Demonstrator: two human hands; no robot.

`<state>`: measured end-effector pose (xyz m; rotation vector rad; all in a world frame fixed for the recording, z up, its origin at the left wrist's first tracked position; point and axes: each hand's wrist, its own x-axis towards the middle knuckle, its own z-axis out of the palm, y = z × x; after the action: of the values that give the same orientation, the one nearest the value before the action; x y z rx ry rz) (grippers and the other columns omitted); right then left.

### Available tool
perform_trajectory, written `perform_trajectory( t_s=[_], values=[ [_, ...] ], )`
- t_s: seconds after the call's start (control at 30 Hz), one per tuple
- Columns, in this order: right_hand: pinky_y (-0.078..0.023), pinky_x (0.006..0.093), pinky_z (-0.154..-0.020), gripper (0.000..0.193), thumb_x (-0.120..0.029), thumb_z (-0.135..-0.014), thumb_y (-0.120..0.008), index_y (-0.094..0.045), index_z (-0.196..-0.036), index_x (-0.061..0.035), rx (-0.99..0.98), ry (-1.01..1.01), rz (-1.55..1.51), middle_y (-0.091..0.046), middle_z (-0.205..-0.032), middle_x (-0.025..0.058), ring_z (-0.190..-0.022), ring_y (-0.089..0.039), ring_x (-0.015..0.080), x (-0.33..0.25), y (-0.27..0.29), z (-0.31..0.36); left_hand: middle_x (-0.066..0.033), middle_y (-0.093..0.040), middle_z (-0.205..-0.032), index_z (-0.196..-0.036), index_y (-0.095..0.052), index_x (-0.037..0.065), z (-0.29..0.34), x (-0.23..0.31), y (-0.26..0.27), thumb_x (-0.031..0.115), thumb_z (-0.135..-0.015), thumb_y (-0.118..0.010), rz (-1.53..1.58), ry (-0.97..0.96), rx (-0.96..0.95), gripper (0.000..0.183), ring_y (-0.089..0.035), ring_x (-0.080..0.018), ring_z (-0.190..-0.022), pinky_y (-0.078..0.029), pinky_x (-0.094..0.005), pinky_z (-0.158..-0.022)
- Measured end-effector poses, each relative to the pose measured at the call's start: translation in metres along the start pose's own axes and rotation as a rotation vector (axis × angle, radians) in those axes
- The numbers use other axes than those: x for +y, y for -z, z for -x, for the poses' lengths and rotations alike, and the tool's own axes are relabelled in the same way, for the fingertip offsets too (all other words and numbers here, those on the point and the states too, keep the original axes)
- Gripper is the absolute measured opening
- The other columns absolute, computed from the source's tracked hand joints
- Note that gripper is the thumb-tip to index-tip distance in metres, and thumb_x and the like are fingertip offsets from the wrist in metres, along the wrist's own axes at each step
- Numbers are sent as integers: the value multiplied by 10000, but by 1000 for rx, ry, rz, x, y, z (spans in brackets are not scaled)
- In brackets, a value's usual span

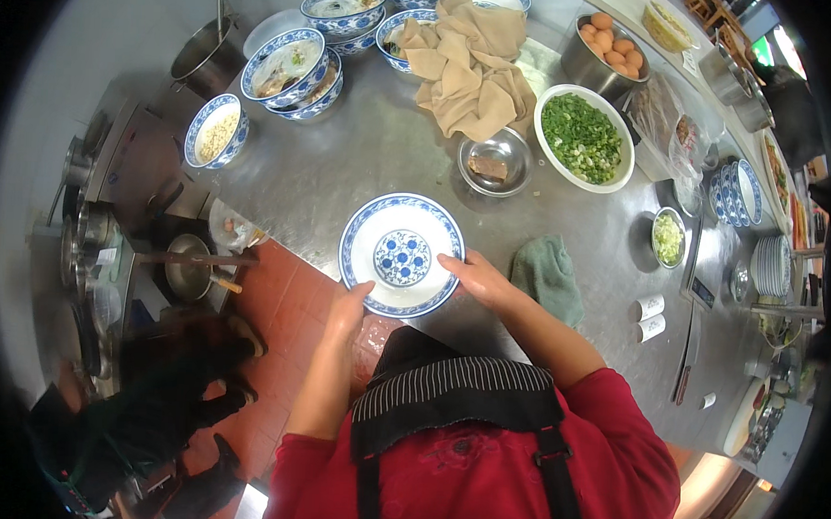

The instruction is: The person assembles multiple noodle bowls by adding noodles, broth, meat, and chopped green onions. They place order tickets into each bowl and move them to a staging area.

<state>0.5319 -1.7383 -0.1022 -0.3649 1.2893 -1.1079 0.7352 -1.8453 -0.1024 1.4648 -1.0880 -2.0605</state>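
A round white plate [402,257] with a blue floral centre and a blue patterned rim is held in front of me, over the near edge of the steel table. My left hand [346,312] grips its lower left rim, the thumb on top. On the right side, my right hand [477,278] clasps the rim the same way, its thumb over the inner surface. The fingers under the plate are hidden. A green cloth [548,278] lies just right of my right hand. Beyond the plate sits a small metal bowl [495,162] with a brown piece inside.
Blue-and-white bowls [283,67] of food stand stacked at the far left, near a tan cloth [475,60]. Chopped scallions fill a white bowl [584,137]; eggs fill a metal pot [608,51]. A knife [686,360] lies at right. Another person [145,406] is at lower left.
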Motion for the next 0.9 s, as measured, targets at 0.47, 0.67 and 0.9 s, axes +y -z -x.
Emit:
perform_trajectory(
  t_s=[0.47,0.67,0.9],
  values=[
    [-519,301,-456,210,-63,-786,-481,-465,-956,58,785,129,-212,-574,-736,154,-542,-604,228,-62,64,-80,-163,-553,-1028,-1118,-443,-98,-77,64,58,-9,-724,-525,-142,-104,-117,412,-546,-234,-909,-417,-301,-811],
    [-492,242,-436,195,-138,-780,-524,-508,-880,28,786,166,-139,-562,-658,106,-513,-592,166,-45,142,36,-170,-544,-1046,-1129,-434,-94,-107,83,9,-27,-719,-514,-102,-60,-209,423,-553,-245,-912,-429,-306,-801],
    [-440,193,-389,151,-128,-829,-466,-537,-825,5,1356,372,-426,-544,-647,58,-489,-533,107,14,344,197,-158,-553,-1008,-1115,-426,-85,-111,60,-63,-15,-716,-556,-45,-68,-196,425,-555,-248,-894,-442,-333,-785]
  ],
)
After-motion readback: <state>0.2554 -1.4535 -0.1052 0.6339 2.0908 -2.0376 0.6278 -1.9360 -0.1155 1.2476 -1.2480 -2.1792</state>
